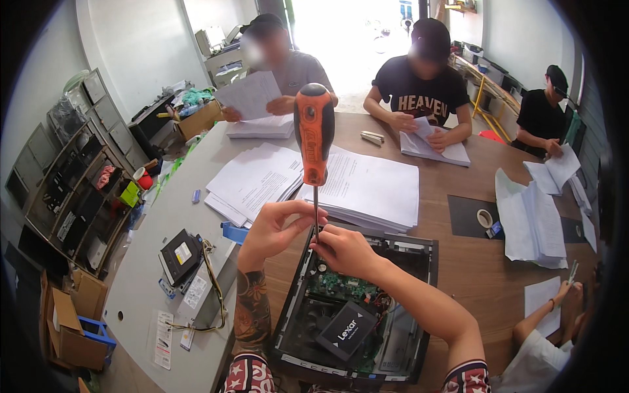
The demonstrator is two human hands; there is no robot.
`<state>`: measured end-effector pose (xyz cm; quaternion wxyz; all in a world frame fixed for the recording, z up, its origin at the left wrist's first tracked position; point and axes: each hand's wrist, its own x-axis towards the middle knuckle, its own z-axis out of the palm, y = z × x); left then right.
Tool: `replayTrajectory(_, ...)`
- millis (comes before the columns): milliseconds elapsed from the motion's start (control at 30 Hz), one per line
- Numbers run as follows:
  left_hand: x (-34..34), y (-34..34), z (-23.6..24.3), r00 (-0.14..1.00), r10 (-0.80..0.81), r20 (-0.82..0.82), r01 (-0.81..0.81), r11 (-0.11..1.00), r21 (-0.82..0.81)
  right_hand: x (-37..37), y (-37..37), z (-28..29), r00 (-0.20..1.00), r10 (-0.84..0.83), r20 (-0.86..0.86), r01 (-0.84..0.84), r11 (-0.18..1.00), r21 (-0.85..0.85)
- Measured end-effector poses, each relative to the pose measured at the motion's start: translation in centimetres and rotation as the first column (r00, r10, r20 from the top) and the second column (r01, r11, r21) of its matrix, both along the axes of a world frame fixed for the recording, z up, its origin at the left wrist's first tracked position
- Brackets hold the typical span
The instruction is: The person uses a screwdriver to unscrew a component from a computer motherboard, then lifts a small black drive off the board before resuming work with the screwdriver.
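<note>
An orange-and-black screwdriver (pixel 312 134) stands upright in front of me, handle at the top. My left hand (pixel 276 229), below a tattooed forearm, is closed with its fingertips at the thin shaft. Lower down, my right hand (pixel 347 250) pinches the shaft near its tip; any small part between those fingers is hidden. Beneath both hands lies an opened black computer case (pixel 298 327) with a green circuit board (pixel 337 286) inside. A flat black solid-state drive (pixel 346 329) rests tilted in the case, over its lower middle.
Left of the case are a metal power supply (pixel 208 291) with cables and a black optical drive (pixel 181 255). Paper stacks (pixel 373 187) lie beyond the case. Several people sit around the table handling papers. A tape roll (pixel 484 218) lies on the right.
</note>
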<state>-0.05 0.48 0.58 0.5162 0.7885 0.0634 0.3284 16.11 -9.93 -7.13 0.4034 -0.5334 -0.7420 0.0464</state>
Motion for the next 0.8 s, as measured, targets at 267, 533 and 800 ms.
replayTrajectory(267,-0.1,0.7,-0.7,1.000,-0.031,-0.006,0.031,0.999,-0.011,-0.2,-0.1,-0.3,0.995,-0.026,-0.093,0.022,0.999,-0.047)
replayTrajectory(533,-0.5,1.7,-1.1,1.000,0.000,0.022,-0.001,0.998,0.064,0.1,0.0,-0.2,0.990,-0.019,-0.140,0.009,0.997,-0.073)
replayTrajectory(800,-0.6,1.3,-0.5,1.000,-0.002,0.006,0.002,0.998,0.055,0.0,0.0,-0.5,0.994,0.007,-0.111,-0.015,0.997,-0.073)
